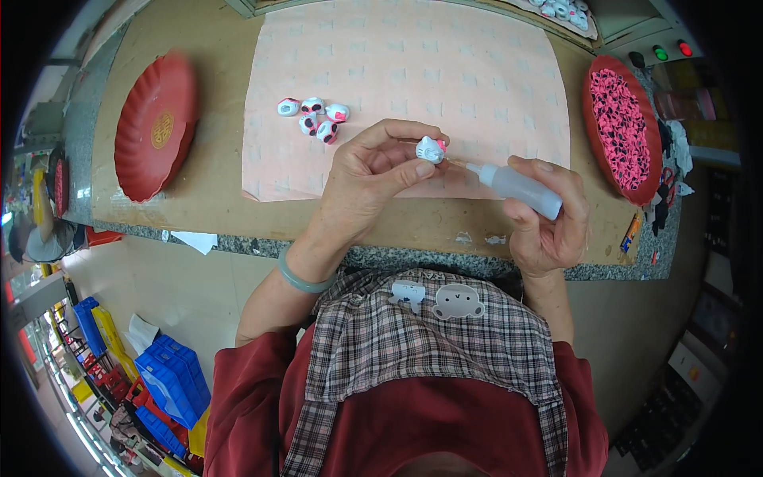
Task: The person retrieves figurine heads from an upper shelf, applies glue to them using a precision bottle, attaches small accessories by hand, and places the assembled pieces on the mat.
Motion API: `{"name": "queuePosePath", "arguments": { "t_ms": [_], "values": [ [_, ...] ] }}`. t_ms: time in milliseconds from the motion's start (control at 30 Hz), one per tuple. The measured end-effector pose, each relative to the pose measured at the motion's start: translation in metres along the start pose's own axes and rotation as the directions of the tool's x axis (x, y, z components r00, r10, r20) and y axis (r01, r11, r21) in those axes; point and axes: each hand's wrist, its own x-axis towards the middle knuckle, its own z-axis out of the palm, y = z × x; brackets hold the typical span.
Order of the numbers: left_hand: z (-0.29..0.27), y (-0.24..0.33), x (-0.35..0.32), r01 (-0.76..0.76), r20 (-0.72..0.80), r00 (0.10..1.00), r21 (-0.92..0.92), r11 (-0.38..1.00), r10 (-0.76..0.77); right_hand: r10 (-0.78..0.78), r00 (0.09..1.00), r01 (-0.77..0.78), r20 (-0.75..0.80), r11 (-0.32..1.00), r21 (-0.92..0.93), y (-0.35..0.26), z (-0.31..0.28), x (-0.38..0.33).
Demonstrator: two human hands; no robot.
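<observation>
Between the fingertips of my left hand (369, 163) is a small white cat-shaped figurine head (430, 150) with a pink bow. My right hand (552, 211) grips a translucent squeeze bottle (520, 189), its thin nozzle pointing left at the figurine's right side. Whether the tip touches the figurine I cannot tell. Both hands are over the near part of a pale pink sheet (413, 71). Beyond my left hand, several white-and-pink figurine heads (327, 131) lie in a loose group on the sheet.
A red fluted tray (131, 159) stands on the left of the table. At the right, another red tray (653, 171) is full of small pink and black pieces (616, 119). An orange-and-blue tube (631, 232) lies near the table's front right edge. Blue crates (171, 380) stand on the floor at lower left.
</observation>
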Motion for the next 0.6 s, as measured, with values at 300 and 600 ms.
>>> {"name": "queuePosePath", "arguments": {
  "t_ms": [300,600],
  "values": [
    [-0.0008,-0.0009,0.0004,-0.009,-0.009,1.0,-0.006,1.0,0.009,-0.015,0.996,0.018,0.083,0.999,-0.033,-0.0023,-0.0037,0.0032],
    [-0.0012,-0.001,0.001,0.002,-0.013,1.0,0.008,1.0,-0.002,-0.002,1.0,0.002,0.001,1.0,0.003,0.0037,0.0019,-0.0014]
  ]
}}
